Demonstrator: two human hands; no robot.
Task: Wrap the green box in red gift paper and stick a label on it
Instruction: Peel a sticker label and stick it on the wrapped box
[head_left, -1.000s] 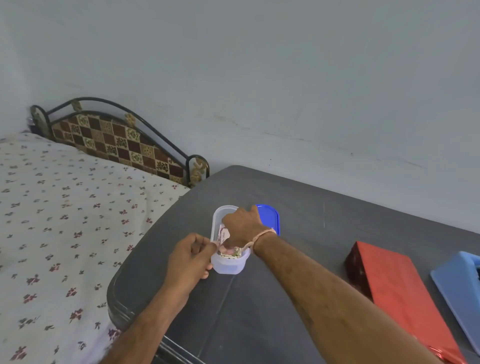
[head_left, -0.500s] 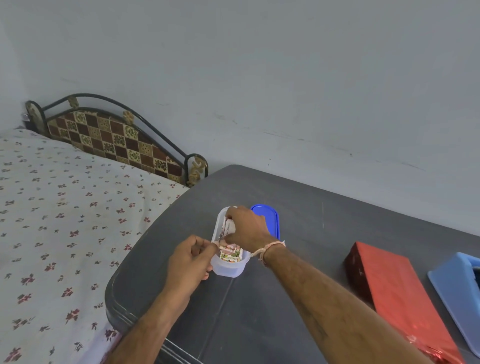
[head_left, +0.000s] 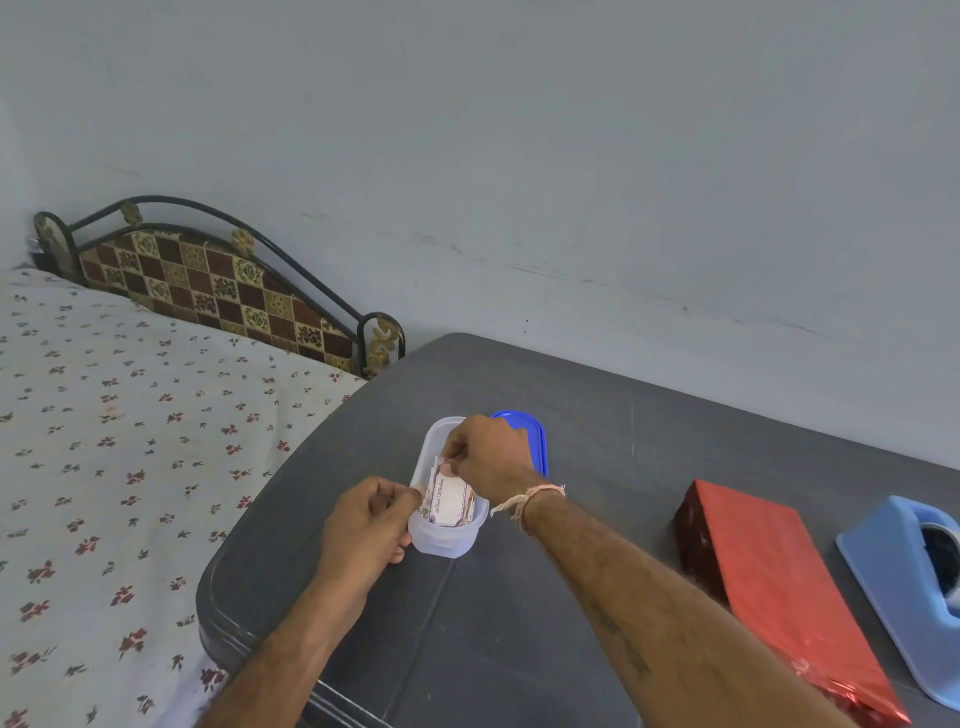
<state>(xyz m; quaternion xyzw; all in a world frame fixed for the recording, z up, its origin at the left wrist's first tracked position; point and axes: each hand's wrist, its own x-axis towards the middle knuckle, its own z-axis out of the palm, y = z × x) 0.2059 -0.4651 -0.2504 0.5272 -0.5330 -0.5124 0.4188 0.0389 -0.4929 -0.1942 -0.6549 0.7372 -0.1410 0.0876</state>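
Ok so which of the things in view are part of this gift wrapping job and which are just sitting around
Part of the job:
- red wrapped box
- label, pinched by the right hand
- clear container of labels, steadied by the left hand
- blue lid, off, behind it
- blue tape dispenser

Just lying about:
- bed with floral sheet
- headboard

Label (head_left: 451, 500) now higher in tub (head_left: 448, 540).

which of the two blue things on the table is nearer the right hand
The blue lid, flat just behind the right hand; the light blue tape dispenser sits far right.
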